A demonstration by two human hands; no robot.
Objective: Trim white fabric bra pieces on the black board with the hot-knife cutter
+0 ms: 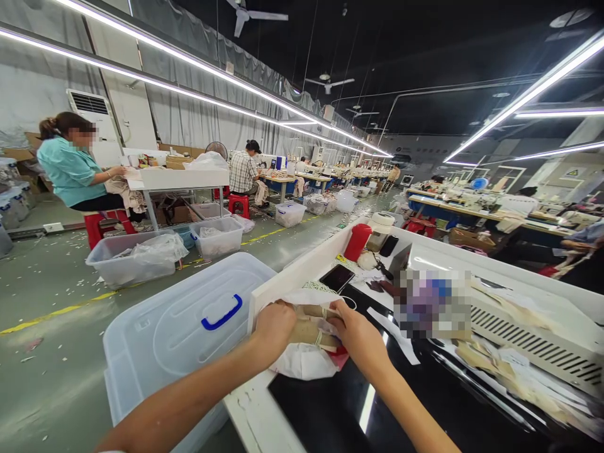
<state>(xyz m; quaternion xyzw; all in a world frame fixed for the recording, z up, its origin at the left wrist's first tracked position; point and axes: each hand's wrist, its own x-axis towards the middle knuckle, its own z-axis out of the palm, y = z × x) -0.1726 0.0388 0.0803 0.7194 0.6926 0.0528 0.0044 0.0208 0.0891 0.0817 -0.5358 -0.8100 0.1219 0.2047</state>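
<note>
Both my hands reach into a white plastic bag (302,363) at the left end of a white-rimmed worktable (255,409) with a black top. My left hand (274,327) grips the bag's edge and a stack of tan paper tags (311,330) with white strings. My right hand (356,333) rests on the same stack, fingers curled around it. A phone (336,277) lies just beyond the bag.
A clear lidded bin with a blue handle (189,327) stands on the floor at my left. A red cup (357,242), a white machine (533,340) and loose tags lie on the table. More bins (134,258) and seated workers (75,167) fill the aisle.
</note>
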